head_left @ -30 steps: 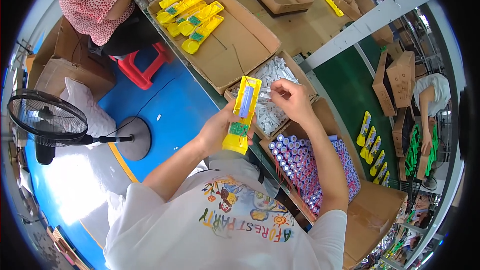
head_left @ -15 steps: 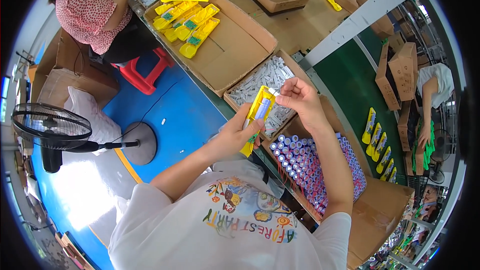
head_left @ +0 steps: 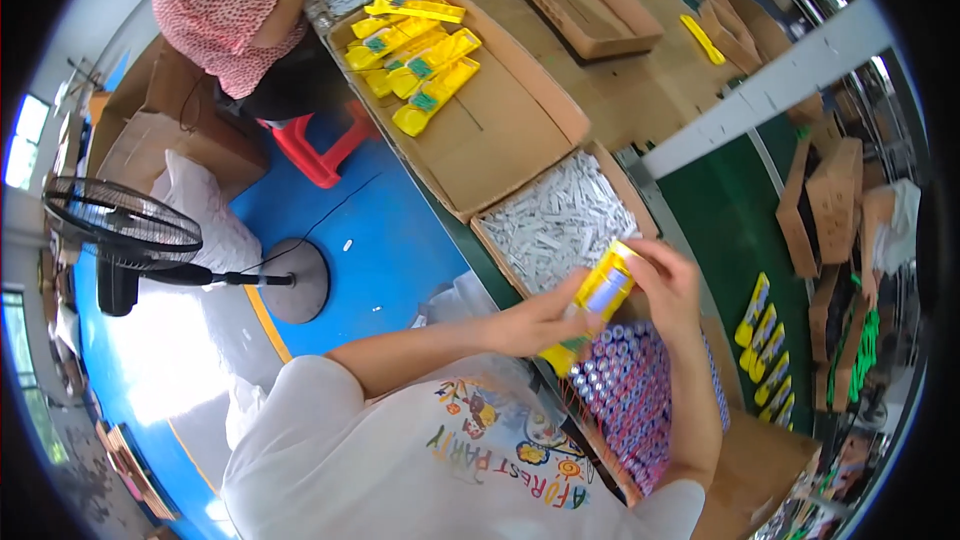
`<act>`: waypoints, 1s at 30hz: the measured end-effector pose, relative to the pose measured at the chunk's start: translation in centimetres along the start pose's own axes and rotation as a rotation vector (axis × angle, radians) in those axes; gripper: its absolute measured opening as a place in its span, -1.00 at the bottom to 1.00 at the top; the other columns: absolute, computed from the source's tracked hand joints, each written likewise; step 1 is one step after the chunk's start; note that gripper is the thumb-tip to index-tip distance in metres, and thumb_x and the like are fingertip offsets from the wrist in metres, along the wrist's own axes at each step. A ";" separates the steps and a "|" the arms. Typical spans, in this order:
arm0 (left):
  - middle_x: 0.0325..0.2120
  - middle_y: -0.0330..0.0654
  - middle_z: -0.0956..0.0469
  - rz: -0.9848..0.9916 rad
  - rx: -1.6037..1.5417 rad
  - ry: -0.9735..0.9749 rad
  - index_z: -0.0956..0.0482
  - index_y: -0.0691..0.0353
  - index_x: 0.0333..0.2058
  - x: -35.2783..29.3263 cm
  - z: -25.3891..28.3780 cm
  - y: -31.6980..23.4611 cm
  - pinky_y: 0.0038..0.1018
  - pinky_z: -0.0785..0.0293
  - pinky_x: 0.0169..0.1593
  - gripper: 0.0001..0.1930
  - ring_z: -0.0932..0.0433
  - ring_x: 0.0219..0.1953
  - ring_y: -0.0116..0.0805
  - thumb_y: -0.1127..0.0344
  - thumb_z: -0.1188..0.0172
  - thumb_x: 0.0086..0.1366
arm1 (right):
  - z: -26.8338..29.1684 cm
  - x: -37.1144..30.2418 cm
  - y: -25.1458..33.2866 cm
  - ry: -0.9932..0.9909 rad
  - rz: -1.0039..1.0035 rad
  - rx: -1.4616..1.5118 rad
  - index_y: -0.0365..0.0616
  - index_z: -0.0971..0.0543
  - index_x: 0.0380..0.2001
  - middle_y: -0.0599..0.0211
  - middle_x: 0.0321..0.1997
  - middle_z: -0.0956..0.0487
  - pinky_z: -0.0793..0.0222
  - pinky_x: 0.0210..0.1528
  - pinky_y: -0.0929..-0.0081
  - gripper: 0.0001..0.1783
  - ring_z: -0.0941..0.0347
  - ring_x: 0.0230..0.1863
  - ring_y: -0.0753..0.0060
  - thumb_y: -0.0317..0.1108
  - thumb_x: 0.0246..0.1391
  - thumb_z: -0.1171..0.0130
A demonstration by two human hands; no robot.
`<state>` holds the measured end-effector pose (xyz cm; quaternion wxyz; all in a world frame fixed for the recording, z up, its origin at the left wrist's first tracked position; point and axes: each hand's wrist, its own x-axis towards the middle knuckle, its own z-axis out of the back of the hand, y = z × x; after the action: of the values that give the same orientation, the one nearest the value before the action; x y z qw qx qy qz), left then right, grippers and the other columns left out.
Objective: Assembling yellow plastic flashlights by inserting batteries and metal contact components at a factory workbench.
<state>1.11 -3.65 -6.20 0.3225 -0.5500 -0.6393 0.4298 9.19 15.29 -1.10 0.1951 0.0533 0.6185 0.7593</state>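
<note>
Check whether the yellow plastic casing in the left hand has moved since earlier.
Yes: the casing moved rightward relative to the brown cardboard box of white parts, toward the purple cylindrical cells.

The held casing (head_left: 613, 264) is yellow with a lavender cell (head_left: 606, 293), the casings (head_left: 440, 55) at the far end of the brown tray (head_left: 520, 130) yellow with green boards (head_left: 425, 101), the clips (head_left: 565, 215) white, the stool (head_left: 325, 158) red.

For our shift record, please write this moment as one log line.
left grip: holds yellow plastic casing; right grip: at casing's upper end; inside: purple battery cell
</note>
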 end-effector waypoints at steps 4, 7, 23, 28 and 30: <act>0.00 -0.15 -0.46 -0.365 0.384 -0.124 -0.49 0.30 -0.09 2.6 7.2 -4.6 -0.43 -0.46 -0.04 -0.74 -0.54 -0.20 -0.38 0.24 -0.03 0.39 | 10.5 0.9 -4.1 -0.497 0.180 -0.245 -0.22 -0.55 -0.06 0.39 -0.25 -0.57 -0.43 -0.30 0.65 -0.73 -0.47 -0.32 0.65 -0.35 0.28 0.02; -0.25 -0.03 -0.57 -0.352 1.148 -1.092 -0.54 0.33 -0.25 3.3 16.6 -10.1 -0.39 -0.50 -0.11 -0.83 -0.59 -0.19 -0.25 0.41 -0.17 0.19 | 29.4 3.7 -12.1 -0.885 0.226 -0.711 -0.30 -0.51 -0.05 0.16 -0.23 -0.60 -0.43 -0.20 0.40 -0.66 -0.54 -0.25 0.34 -0.27 0.32 0.08; -0.07 -0.11 -0.44 -0.682 1.627 -0.644 -0.48 0.18 -0.13 2.4 9.2 -8.9 -0.08 -0.23 0.13 -0.43 -0.37 0.00 -0.01 0.21 -0.39 -0.21 | 5.3 -1.3 0.6 -0.008 0.227 -0.106 -0.06 -0.07 0.35 0.19 0.39 -0.13 -0.29 0.12 0.48 -0.23 -0.18 0.29 0.32 -0.23 0.14 -0.15; -0.05 -0.10 -0.46 -0.810 1.496 -0.376 -0.48 0.17 -0.12 0.3 -1.9 -6.3 -0.10 -0.22 0.22 -0.50 -0.41 0.09 -0.09 0.27 -0.35 -0.13 | -0.3 -3.5 3.0 -0.073 0.368 0.173 -0.26 -0.45 -0.09 0.17 -0.18 -0.53 -0.39 -0.05 0.49 -0.54 -0.49 -0.12 0.37 -0.07 0.24 0.18; -0.01 -0.05 -0.46 -0.962 0.184 -0.791 -0.46 0.21 -0.04 0.5 -2.5 -5.9 -0.08 -0.28 0.20 -0.59 -0.43 0.08 -0.08 0.27 -0.23 0.11 | -0.2 -4.0 4.4 -0.175 0.294 0.351 -0.26 -0.48 -0.23 0.19 -0.35 -0.55 -0.42 -0.16 0.50 -0.52 -0.51 -0.29 0.43 -0.05 0.27 0.28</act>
<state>0.69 -2.80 0.12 0.2650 0.0298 -0.8466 0.4606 11.79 13.00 3.67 0.1233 0.2413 0.7073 0.6529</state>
